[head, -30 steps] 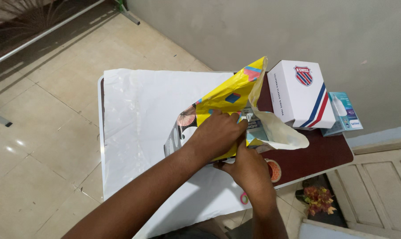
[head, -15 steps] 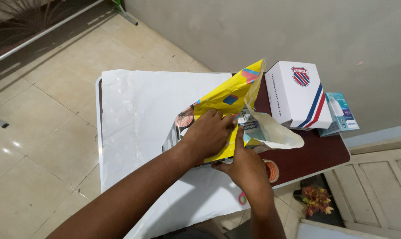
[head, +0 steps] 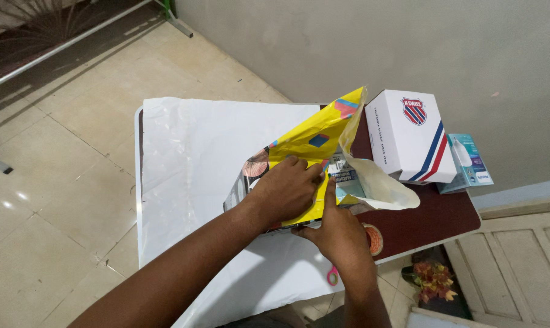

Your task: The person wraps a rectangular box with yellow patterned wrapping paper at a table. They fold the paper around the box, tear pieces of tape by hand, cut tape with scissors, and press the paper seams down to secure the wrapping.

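A sheet of yellow patterned wrapping paper (head: pixel 314 143) is folded up over a box-shaped item on the table. My left hand (head: pixel 284 191) lies flat on the yellow paper and presses it down against the item. My right hand (head: pixel 336 231) is at the item's near end, its fingers pinching the paper's edge by a printed label (head: pixel 342 173). A loose flap of the paper, white on its inner side (head: pixel 378 188), curls out to the right.
A large white sheet (head: pixel 196 164) covers most of the dark brown table (head: pixel 427 222). A white shoe box (head: pixel 412 136) with red and blue stripes stands at the right, a small teal package (head: pixel 469 161) behind it. A tape roll (head: pixel 373 239) and pink scissors handle (head: pixel 333 277) lie near my right wrist.
Both hands stay on the wrapped item. The right hand's fingers have slid slightly up along the paper's edge; the flap on the right has sunk a little.
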`<state>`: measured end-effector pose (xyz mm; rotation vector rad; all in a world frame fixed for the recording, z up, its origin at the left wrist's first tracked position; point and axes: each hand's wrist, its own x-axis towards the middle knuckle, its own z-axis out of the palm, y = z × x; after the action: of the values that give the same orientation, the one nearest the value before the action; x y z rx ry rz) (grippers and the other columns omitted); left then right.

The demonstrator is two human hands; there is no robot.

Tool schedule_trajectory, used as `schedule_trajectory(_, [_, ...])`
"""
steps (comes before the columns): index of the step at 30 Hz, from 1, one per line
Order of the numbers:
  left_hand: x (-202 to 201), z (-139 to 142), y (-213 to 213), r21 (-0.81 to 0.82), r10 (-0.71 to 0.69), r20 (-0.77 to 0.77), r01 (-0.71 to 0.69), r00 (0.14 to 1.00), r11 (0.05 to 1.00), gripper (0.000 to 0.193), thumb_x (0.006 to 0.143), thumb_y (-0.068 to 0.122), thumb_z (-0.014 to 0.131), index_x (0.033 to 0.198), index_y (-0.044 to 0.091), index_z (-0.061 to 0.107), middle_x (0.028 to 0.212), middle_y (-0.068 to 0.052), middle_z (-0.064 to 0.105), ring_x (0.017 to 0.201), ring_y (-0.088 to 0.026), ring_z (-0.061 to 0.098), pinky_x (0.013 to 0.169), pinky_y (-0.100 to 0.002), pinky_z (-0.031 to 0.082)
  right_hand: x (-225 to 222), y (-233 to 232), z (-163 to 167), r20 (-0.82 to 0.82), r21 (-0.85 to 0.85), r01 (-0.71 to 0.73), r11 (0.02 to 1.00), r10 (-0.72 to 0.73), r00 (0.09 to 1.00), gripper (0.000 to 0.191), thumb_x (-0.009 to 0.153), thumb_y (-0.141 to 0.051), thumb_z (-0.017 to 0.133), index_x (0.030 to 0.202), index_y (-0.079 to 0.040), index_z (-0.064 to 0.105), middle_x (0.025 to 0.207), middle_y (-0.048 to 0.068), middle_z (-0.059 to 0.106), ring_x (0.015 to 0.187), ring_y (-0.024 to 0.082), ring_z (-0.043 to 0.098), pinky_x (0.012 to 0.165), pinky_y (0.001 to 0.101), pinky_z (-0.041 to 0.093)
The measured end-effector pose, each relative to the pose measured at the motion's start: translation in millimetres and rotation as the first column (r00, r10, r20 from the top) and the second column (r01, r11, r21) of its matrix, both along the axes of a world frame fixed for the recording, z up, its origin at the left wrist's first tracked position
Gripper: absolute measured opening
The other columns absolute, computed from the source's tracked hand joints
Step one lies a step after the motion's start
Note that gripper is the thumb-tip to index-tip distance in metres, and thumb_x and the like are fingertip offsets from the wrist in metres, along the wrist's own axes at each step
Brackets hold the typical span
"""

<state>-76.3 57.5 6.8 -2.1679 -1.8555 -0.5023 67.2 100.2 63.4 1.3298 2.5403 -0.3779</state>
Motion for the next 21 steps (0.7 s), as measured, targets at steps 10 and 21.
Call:
schedule_trajectory(10, [-2.3,-3.5,-1.8,0.101,-0.026,0.003,0.026,1.000,0.995,0.045,0.087,0.026,0.060,0.126,0.007,0.069,0.102,-0.009,0.062,0.081,-0.027,0.062,0.074,-0.040,0.045,0.9,0.0,-0.4,0.006,0.006,-0.014,1.000,0.014,1.000,0.138,0.065,-0.048,0.091,0.160,-0.002,0.003,0.101,0.024,0.072,0.092,0.038,0.074,0.079,0.0470,0.059])
schedule_trajectory(21, [-5.2,2.2,-7.7,-0.035,-0.026,0.000,0.026,1.000,0.999,0.034,0.088,0.028,0.063,0.110,0.004,0.071,0.101,-0.009,0.060,0.088,-0.026,0.061,0.084,-0.040,0.045,1.1,1.4,-2.3,0.004,-0.001,-0.015,1.000,0.015,1.000,0.138,0.065,-0.049,0.091,0.160,0.001,0.003,0.100,0.023,0.073,0.091,0.037,0.074,0.077,0.0457,0.060])
